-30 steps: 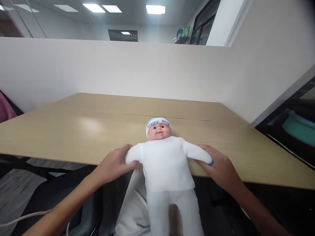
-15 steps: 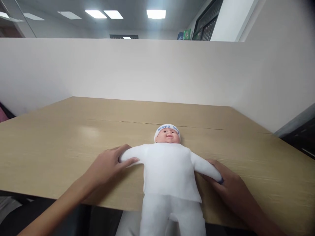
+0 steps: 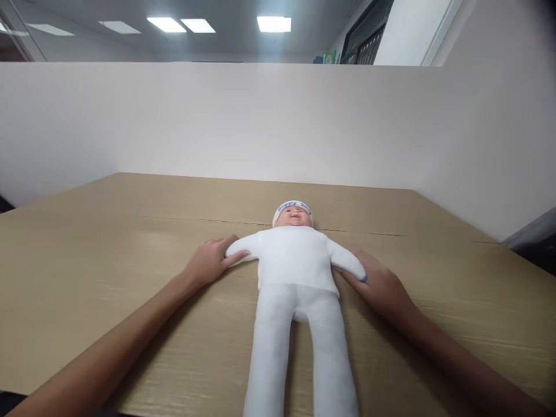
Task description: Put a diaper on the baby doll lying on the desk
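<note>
A baby doll (image 3: 299, 260) in a white top and white trousers lies face up on the wooden table, its head towards the far wall. Its white headband (image 3: 293, 205) bears blue lettering, only partly readable. My left hand (image 3: 212, 259) is closed round the doll's arm on the left side, thumb over the sleeve. On the other side, my right hand (image 3: 377, 284) grips the other arm near its blue-tipped end, fingers partly hidden beneath the sleeve. Both doll arms are spread outwards. The legs stretch towards me, with the feet out of the frame.
The light wooden table (image 3: 174, 324) has a thin seam running across it behind the doll's shoulders. A white partition (image 3: 243, 121) rises along the far side and the right. A dark object (image 3: 538, 234) stands beyond the table's right edge.
Both hands have moved the doll forward, farther onto the table. Its legs now rest over the tabletop, where earlier they hung past the near edge. The grip on both arms stays.
</note>
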### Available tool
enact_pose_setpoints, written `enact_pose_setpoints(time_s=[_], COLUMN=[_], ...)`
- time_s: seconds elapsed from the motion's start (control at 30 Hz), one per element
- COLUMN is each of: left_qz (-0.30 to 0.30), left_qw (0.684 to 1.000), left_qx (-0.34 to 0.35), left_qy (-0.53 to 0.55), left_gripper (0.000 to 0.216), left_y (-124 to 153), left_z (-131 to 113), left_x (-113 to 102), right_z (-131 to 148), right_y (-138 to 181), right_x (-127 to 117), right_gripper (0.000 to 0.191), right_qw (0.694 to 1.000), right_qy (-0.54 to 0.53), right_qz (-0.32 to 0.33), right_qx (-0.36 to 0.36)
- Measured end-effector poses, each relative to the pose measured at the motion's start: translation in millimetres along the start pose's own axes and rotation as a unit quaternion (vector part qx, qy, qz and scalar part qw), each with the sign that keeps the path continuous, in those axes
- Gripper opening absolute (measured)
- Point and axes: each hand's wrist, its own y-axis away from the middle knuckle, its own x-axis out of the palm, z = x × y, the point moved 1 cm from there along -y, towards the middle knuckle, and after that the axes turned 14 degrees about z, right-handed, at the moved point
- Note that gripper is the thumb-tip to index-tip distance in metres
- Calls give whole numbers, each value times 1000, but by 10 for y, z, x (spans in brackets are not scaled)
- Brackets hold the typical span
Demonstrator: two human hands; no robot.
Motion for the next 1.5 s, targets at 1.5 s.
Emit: enact_pose_setpoints(time_s=[1.5], left_qz=[-85], left_qw=[994], left_qx=[74], left_qy=[8], left_gripper=[66], left_y=[-821], left_z=[605], left_x=[-25], right_z=[-504], right_y=[-800], right_x=[11], right_gripper=[46], right_qw=[996], right_qy=[-20], right_qz=[-15], right_qx=[-82])
